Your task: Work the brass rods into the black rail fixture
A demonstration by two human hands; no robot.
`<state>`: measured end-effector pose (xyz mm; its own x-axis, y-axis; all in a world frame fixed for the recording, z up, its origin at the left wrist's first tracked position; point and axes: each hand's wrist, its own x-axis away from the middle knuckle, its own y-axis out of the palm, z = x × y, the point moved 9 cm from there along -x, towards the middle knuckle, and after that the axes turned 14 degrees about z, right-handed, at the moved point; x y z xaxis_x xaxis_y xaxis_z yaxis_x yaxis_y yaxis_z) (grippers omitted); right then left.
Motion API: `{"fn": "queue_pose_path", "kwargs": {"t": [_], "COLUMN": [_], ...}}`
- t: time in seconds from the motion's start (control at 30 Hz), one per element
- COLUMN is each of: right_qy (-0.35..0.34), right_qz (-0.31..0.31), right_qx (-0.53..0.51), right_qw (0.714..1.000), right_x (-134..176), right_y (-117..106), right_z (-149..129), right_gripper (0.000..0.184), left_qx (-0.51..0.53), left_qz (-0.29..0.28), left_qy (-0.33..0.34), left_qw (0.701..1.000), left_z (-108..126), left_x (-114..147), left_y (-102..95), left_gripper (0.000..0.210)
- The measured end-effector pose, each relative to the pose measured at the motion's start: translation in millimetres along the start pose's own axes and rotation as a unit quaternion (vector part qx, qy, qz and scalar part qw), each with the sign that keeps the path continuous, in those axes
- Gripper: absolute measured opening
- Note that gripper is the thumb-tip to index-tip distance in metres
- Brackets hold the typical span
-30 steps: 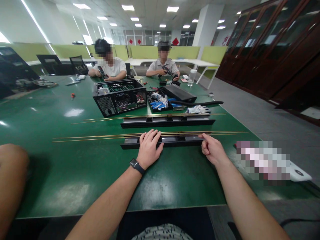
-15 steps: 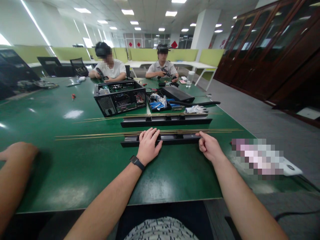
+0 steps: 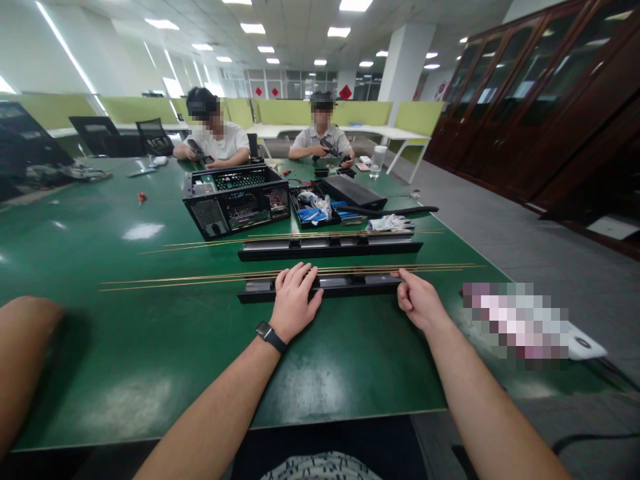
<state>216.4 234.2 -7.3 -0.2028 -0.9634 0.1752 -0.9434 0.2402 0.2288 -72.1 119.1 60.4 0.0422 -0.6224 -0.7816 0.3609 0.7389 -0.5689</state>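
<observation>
A long black rail (image 3: 350, 290) with a grey inner channel lies crosswise in front of me on the green table. Thin brass-coloured rods (image 3: 165, 280) run along its far side and stick out past both ends. My left hand (image 3: 296, 300), with a watch on its wrist, lies over the rail's left part, fingers stretched across toward the rods and thumb spread. At the right end, my right hand (image 3: 420, 297) is closed around the rail, index finger on top and other fingers curled; the hand hides that end. A second black rail (image 3: 330, 250) with similar rods lies parallel behind.
Beyond the rails stand an open computer case (image 3: 235, 200) and a tray of gloves (image 3: 315, 208). A white power strip (image 3: 583, 343) lies at right, partly blurred out. Another person's arm (image 3: 25, 353) reaches in at left. Two people sit across the table.
The view has tilted slightly, so the table things sit a little lower. The other person's arm at left has drawn further left. Both my hands keep their places on the rail.
</observation>
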Motion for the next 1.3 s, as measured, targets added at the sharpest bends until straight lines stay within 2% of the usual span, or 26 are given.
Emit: {"fn": "queue_pose_path", "kwargs": {"t": [0.3, 0.6, 0.77, 0.87, 1.1, 1.2, 1.3], "right_qy": [-0.007, -0.038, -0.037, -0.020, 0.004, 0.011, 0.013], "right_qz": [0.024, 0.151, 0.173, 0.154, 0.014, -0.004, 0.006], "right_qx": [-0.001, -0.042, -0.042, -0.043, 0.005, 0.013, 0.002], "right_qw": [1.000, 0.987, 0.983, 0.987, 1.000, 1.000, 1.000], "right_x": [-2.3, -22.8, -25.4, -20.2, -1.8, 1.7, 0.9], "right_y": [-3.5, -45.9, -52.8, -44.6, -4.8, 0.7, -1.2], "right_z": [-2.2, -11.5, -11.9, -9.3, -0.4, 0.6, -0.4], "right_gripper": [0.040, 0.032, 0.030, 0.030, 0.037, 0.039, 0.040], "left_qx": [0.000, -0.004, -0.003, -0.005, -0.005, -0.007, -0.008], "left_qz": [-0.008, -0.010, -0.010, -0.011, -0.011, -0.012, -0.011], "left_qy": [0.002, 0.000, 0.003, 0.003, 0.005, 0.006, 0.007], "left_qw": [1.000, 1.000, 1.000, 1.000, 1.000, 1.000, 1.000], "left_z": [0.2, -0.1, 1.1, 1.3, 1.5, 1.3, 1.0], "left_x": [0.0, 0.6, 0.2, 0.2, 0.2, 0.5, 0.7], "left_y": [0.0, 0.8, -0.4, -0.3, -0.5, -0.1, 0.4], "left_gripper": [0.046, 0.048, 0.048, 0.048, 0.047, 0.048, 0.048]}}
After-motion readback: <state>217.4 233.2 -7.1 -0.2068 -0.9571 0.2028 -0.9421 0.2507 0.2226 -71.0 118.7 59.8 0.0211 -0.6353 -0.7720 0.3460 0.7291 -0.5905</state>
